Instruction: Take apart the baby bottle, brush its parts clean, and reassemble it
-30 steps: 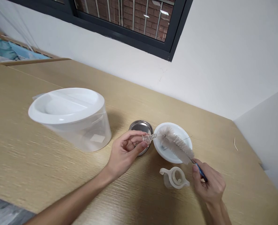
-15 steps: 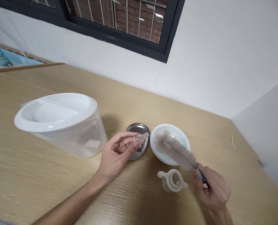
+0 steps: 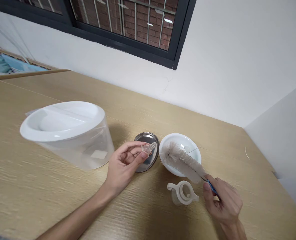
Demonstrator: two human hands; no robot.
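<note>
My left hand [image 3: 125, 163] pinches a small clear piece with a ribbed, tapering tip [image 3: 149, 148] between thumb and fingers, above a round metal lid [image 3: 150, 162]. In my right hand [image 3: 224, 200], the fingers are wrapped round the blue handle of a bottle brush [image 3: 184, 161]. The brush's pale bristles reach left over a white bowl [image 3: 171, 170] and cover part of it; whether they touch it I cannot tell. Just left of my right hand, a small clear cup with a white two-handled ring [image 3: 183, 192] stands on the table.
A large translucent bin with a white lid [image 3: 88, 131] stands to the left on the wooden table [image 3: 138, 206]. A thin pale strip [image 3: 247, 152] lies at the right. Behind the table are a white wall [image 3: 220, 60] and a dark-framed window [image 3: 174, 56].
My right hand and the brush have shifted slightly left. My left hand keeps its hold on the clear piece, almost unmoved. The whole view has tilted a little.
</note>
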